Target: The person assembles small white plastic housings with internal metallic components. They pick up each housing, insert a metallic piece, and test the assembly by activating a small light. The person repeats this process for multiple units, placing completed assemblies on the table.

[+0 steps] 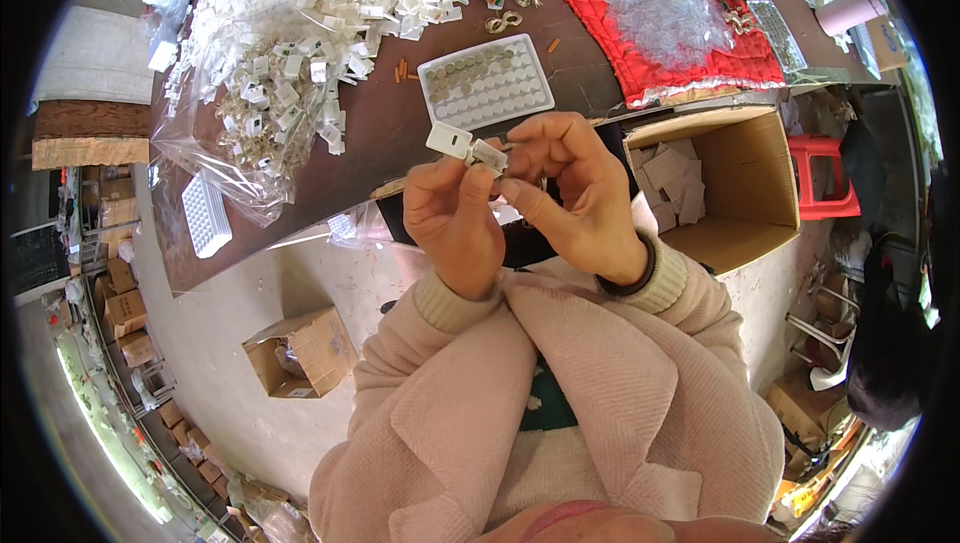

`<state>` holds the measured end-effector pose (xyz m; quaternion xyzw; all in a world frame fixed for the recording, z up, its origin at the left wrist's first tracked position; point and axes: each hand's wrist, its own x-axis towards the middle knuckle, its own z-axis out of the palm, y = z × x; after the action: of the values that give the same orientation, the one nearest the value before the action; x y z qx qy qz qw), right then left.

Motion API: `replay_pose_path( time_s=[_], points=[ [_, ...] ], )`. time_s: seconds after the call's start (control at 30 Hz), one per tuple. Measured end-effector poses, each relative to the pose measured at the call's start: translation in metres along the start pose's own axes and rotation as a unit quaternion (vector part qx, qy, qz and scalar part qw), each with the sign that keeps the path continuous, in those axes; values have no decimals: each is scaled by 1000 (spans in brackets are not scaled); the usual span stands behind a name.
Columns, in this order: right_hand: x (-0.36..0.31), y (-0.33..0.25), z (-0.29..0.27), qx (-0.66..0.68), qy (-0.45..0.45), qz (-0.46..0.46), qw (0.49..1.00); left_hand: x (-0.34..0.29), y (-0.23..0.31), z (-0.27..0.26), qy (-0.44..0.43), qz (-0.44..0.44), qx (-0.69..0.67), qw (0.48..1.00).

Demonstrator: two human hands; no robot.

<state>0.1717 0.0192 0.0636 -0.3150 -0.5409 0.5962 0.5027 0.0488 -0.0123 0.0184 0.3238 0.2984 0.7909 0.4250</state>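
Note:
Close in front of my chest, both hands meet over a small white plastic piece (449,140) with a dark slot. A small clear-and-metallic part (489,155) adjoins it; whether the two are joined I cannot tell. My left hand (455,218) is closed, its thumb and forefinger pinching near that clear part from below. From the other side my right hand (578,193) is closed with bent fingers on the same part, and its exact grip is partly hidden. Just beyond the hands lies a white tray (512,106) with rows of round cells, several holding small round pieces.
A large heap of white plastic pieces (300,18) covers the table's left, partly in clear plastic film. A red cloth (590,3) bears a pile of clear pieces (668,18). An open cardboard box (745,198) with flat pieces stands right of my hands; another box (325,348) is on the floor.

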Motion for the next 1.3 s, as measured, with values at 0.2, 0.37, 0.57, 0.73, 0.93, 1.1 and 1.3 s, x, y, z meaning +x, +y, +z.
replay_pose_path(
  time_s=[0.2,0.37,0.57,0.73,0.93,1.1,1.3],
  points=[
    [7,-7,-7,-62,-3,-47,997,4,1,-2,-26,-2,-1,1000],
    [14,8,-2,36,-19,-6,999,6,4,-5,9,-73,-83,994],
    [14,16,2,-136,-11,-69,988,10,0,-13,19,-84,-58,995],
    [27,16,-3,-285,-33,-151,946,20,0,-19,64,-128,-36,989],
    [80,33,-37,-459,2,-162,873,35,6,-37,44,-193,-77,977],
    [102,52,-41,-570,-16,-186,800,39,2,-45,24,-213,-104,971],
    [108,53,-41,-565,-30,-161,808,41,1,-47,29,-224,-91,970]
  ],
)
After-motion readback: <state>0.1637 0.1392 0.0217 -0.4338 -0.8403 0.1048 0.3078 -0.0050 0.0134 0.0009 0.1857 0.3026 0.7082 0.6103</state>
